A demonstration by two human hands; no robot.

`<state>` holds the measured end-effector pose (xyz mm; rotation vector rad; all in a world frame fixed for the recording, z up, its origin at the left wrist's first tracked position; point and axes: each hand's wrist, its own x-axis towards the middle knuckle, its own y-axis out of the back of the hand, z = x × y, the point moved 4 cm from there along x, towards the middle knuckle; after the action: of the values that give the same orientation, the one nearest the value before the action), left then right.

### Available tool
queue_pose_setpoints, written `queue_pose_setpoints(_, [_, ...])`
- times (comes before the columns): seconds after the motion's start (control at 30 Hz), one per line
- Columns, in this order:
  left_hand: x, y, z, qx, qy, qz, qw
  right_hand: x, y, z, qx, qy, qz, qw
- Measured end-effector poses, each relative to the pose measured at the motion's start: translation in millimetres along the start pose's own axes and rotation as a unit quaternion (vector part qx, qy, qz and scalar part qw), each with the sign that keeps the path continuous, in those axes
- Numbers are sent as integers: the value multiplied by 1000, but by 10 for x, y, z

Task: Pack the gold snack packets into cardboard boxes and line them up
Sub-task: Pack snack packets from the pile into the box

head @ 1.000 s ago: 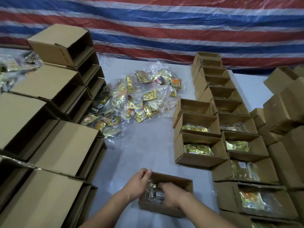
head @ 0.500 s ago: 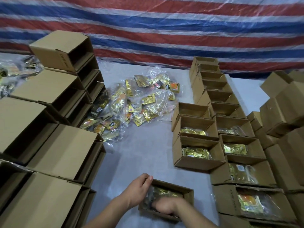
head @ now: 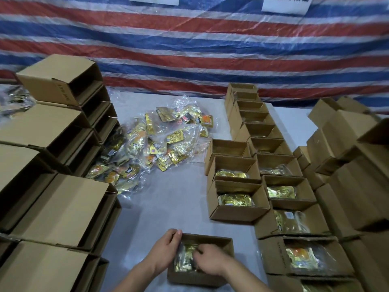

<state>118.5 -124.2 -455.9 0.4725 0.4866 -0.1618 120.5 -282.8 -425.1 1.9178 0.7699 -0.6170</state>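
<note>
A small open cardboard box [head: 193,278] sits on the grey table at the bottom centre. Inside it lies a clear bag of gold snack packets [head: 185,262]. My left hand [head: 166,247] grips the box's far left corner, fingers curled over the rim. My right hand [head: 208,262] is inside the box with its fingers bent down onto the gold packets. A loose pile of bagged gold packets [head: 160,144] lies mid-table. Two rows of open boxes [head: 237,213], several holding gold packets, run away from me on the right.
Stacks of empty boxes lying on their sides [head: 63,207] fill the left side. More cardboard boxes [head: 357,197] are piled at the far right. A red, white and blue striped tarp [head: 189,49] hangs behind the grey table [head: 172,207].
My right hand has pushed the gold packets down into the box and shifted a little. My left hand stays at the box's corner. The camera has tilted up.
</note>
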Motion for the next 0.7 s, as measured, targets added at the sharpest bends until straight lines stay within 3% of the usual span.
queue_pose_setpoints(0.1, [-25, -54, -42, -15, 44, 20, 999, -184, 203, 108, -7, 27, 157, 987])
queue_pose_setpoints(0.17, [-45, -126, -71, -35, 60, 27, 997, -348, 340, 269, -25, 53, 316, 947])
queue_pose_setpoints(0.2, [-53, -167, -73, -49, 59, 27, 997, -412, 379, 357, -34, 50, 357, 932])
queue_pose_setpoints(0.37, [23, -477, 78, -23, 69, 25, 997, -384, 293, 797, -15, -72, 259, 963])
queue_pose_setpoints(0.6, [226, -929, 565, -43, 71, 60, 995, -369, 658, 1205, -197, -91, 343, 914])
queue_pose_setpoints(0.7, [343, -1004, 721, -54, 74, 75, 993, -243, 906, 1285, -239, -99, 343, 903])
